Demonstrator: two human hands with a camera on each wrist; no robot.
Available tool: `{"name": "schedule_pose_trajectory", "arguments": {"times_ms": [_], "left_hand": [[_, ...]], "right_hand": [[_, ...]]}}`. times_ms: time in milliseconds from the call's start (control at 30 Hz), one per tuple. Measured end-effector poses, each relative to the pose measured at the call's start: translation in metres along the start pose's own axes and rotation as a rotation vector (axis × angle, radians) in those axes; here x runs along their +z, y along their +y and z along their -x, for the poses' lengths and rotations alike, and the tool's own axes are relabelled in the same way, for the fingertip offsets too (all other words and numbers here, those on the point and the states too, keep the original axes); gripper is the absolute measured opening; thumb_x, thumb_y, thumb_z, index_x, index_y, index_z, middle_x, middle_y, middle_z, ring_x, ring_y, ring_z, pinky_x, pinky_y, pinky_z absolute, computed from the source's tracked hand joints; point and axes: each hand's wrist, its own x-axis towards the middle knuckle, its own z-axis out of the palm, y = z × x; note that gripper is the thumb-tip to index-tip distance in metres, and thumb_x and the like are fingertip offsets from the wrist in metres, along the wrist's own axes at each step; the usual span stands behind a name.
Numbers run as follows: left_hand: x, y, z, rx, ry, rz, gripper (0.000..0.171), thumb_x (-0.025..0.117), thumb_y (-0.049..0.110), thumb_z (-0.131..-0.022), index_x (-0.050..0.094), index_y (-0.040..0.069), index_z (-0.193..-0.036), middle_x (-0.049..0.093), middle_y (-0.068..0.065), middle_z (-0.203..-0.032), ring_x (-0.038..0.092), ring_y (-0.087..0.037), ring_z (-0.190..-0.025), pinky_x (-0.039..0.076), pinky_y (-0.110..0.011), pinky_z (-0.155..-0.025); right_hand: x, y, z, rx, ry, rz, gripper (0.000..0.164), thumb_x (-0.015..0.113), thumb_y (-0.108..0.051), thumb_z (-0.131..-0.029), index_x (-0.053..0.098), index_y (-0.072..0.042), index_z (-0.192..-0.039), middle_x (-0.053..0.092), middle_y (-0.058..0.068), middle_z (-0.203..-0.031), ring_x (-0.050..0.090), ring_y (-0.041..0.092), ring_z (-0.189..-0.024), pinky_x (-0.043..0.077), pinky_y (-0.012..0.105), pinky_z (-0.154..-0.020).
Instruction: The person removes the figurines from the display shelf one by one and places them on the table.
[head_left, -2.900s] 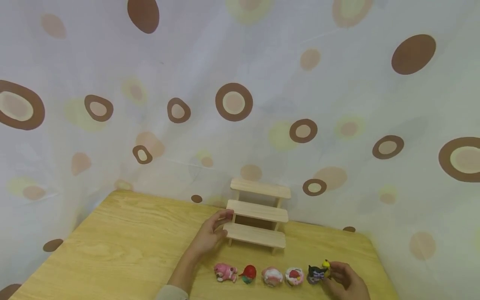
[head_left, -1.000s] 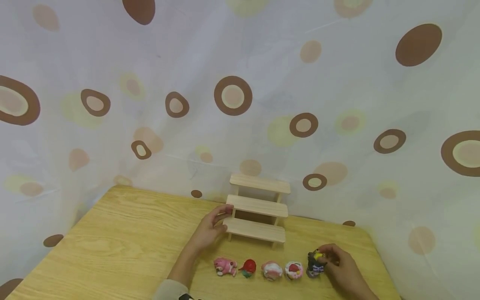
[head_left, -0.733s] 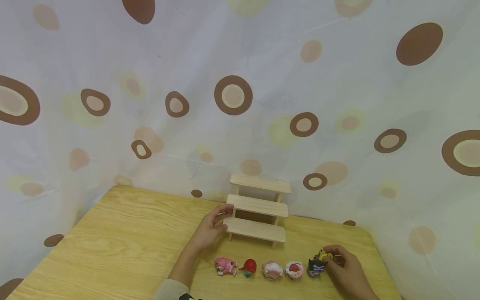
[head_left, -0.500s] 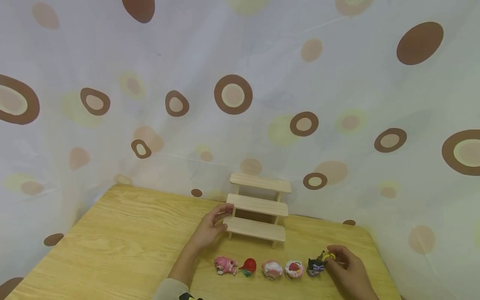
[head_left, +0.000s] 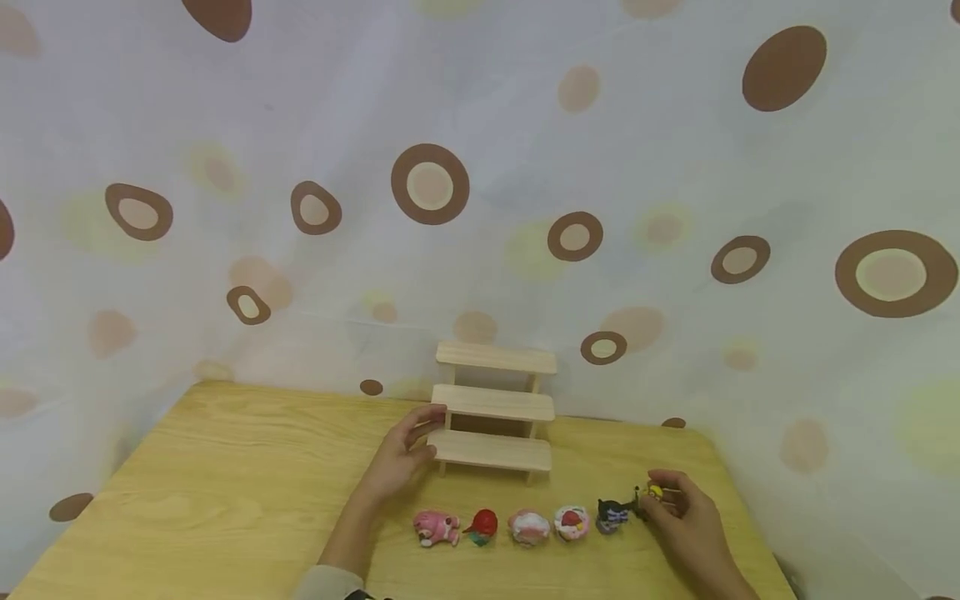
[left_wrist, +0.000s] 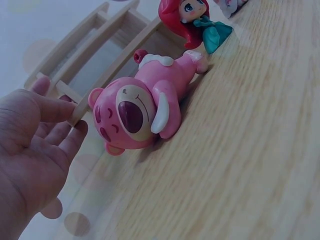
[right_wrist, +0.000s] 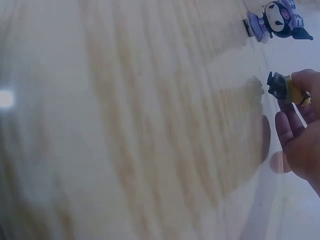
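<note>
My left hand holds the left end of the wooden step stand, fingers and thumb around the lowest board's end in the left wrist view. My right hand pinches a small yellow-and-black figurine between thumb and fingers, tilted on its side with its dark end toward the row. Left of it stands a black-and-purple figurine. Further left in the row are a pink-and-white figurine, a pale pink one, a red-haired mermaid figurine and a pink bear figurine lying on its front.
The wood-grain table stretches left of the stand. Behind it hangs a pale sheet with brown and beige circles. The row of figurines lies in front of the stand.
The right hand has tipped the yellow-and-black figurine over and drawn it right, away from the black-and-purple one. The left hand stays at the stand. The head view has turned slightly right.
</note>
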Motion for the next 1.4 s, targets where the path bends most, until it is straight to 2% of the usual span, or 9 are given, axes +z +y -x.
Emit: {"name": "schedule_pose_trajectory", "arguments": {"times_ms": [133, 233, 367, 467, 933, 1133, 1233, 1300, 1400], "left_hand": [[0.001, 0.000, -0.001, 0.014, -0.020, 0.007, 0.063, 0.052, -0.018, -0.096, 0.044, 0.002, -0.155, 0.043, -0.023, -0.161, 0.040, -0.045, -0.150, 0.049, -0.036, -0.115], [0.002, 0.001, -0.001, 0.005, -0.016, 0.014, 0.063, 0.051, -0.018, -0.095, 0.045, 0.002, -0.155, 0.043, -0.023, -0.161, 0.040, -0.045, -0.150, 0.046, -0.046, -0.118], [0.003, 0.002, -0.002, 0.000, -0.022, 0.028, 0.063, 0.051, -0.018, -0.096, 0.044, 0.002, -0.155, 0.043, -0.023, -0.160, 0.040, -0.045, -0.150, 0.035, -0.061, -0.122], [0.003, 0.003, -0.003, 0.001, -0.025, 0.035, 0.063, 0.051, -0.018, -0.096, 0.044, 0.002, -0.155, 0.043, -0.023, -0.160, 0.040, -0.044, -0.151, 0.031, -0.064, -0.123], [0.002, 0.003, -0.002, -0.024, -0.008, 0.038, 0.063, 0.050, -0.019, -0.096, 0.045, 0.002, -0.155, 0.043, -0.022, -0.161, 0.040, -0.043, -0.151, 0.037, -0.060, -0.121], [0.001, 0.003, 0.000, -0.025, -0.011, 0.031, 0.063, 0.050, -0.019, -0.096, 0.045, 0.002, -0.155, 0.042, -0.022, -0.162, 0.040, -0.042, -0.151, 0.045, -0.045, -0.118], [0.000, 0.003, 0.000, -0.023, -0.011, 0.032, 0.063, 0.050, -0.019, -0.096, 0.045, 0.002, -0.155, 0.043, -0.021, -0.162, 0.040, -0.042, -0.151, 0.044, -0.047, -0.119], [0.000, 0.003, 0.000, -0.019, -0.010, 0.033, 0.063, 0.050, -0.019, -0.096, 0.045, 0.002, -0.155, 0.043, -0.021, -0.161, 0.040, -0.042, -0.151, 0.041, -0.053, -0.121], [0.000, 0.002, 0.000, -0.018, -0.011, 0.037, 0.063, 0.050, -0.019, -0.096, 0.045, 0.003, -0.155, 0.043, -0.021, -0.161, 0.040, -0.042, -0.151, 0.036, -0.060, -0.122]], "right_hand": [[-0.001, 0.003, -0.002, -0.073, 0.043, 0.007, 0.040, 0.078, -0.012, -0.097, 0.063, 0.000, -0.132, 0.069, 0.020, -0.128, 0.062, -0.005, -0.101, 0.056, 0.012, -0.082], [-0.002, 0.006, -0.001, -0.111, 0.053, -0.001, 0.040, 0.078, -0.011, -0.096, 0.063, 0.000, -0.131, 0.070, 0.020, -0.125, 0.061, -0.008, -0.101, 0.056, 0.011, -0.082], [-0.003, 0.009, 0.003, -0.143, 0.083, -0.001, 0.040, 0.079, -0.008, -0.095, 0.064, 0.000, -0.131, 0.070, 0.019, -0.123, 0.062, -0.008, -0.101, 0.056, 0.009, -0.081], [-0.006, 0.010, 0.006, -0.154, 0.097, 0.003, 0.040, 0.078, -0.006, -0.095, 0.064, 0.000, -0.132, 0.069, 0.018, -0.124, 0.062, -0.009, -0.101, 0.055, 0.009, -0.081], [-0.007, 0.006, 0.024, -0.111, 0.080, 0.000, 0.040, 0.079, -0.006, -0.094, 0.064, -0.001, -0.131, 0.069, 0.018, -0.128, 0.058, -0.013, -0.105, 0.056, 0.013, -0.080], [-0.005, 0.005, 0.029, -0.109, 0.069, 0.014, 0.040, 0.079, -0.002, -0.092, 0.065, -0.003, -0.130, 0.071, 0.014, -0.118, 0.062, -0.005, -0.095, 0.057, 0.016, -0.075], [-0.004, 0.003, 0.031, -0.110, 0.059, 0.008, 0.041, 0.078, 0.000, -0.092, 0.064, -0.003, -0.130, 0.071, 0.013, -0.116, 0.063, -0.002, -0.093, 0.058, 0.019, -0.074], [-0.004, 0.003, 0.032, -0.095, 0.046, -0.006, 0.042, 0.078, 0.001, -0.092, 0.064, -0.003, -0.131, 0.070, 0.013, -0.116, 0.065, 0.001, -0.092, 0.059, 0.020, -0.074], [-0.004, 0.003, 0.032, -0.021, -0.010, -0.032, 0.044, 0.078, -0.005, -0.094, 0.061, -0.005, -0.135, 0.068, 0.014, -0.121, 0.067, 0.006, -0.092, 0.060, 0.023, -0.076]]}}
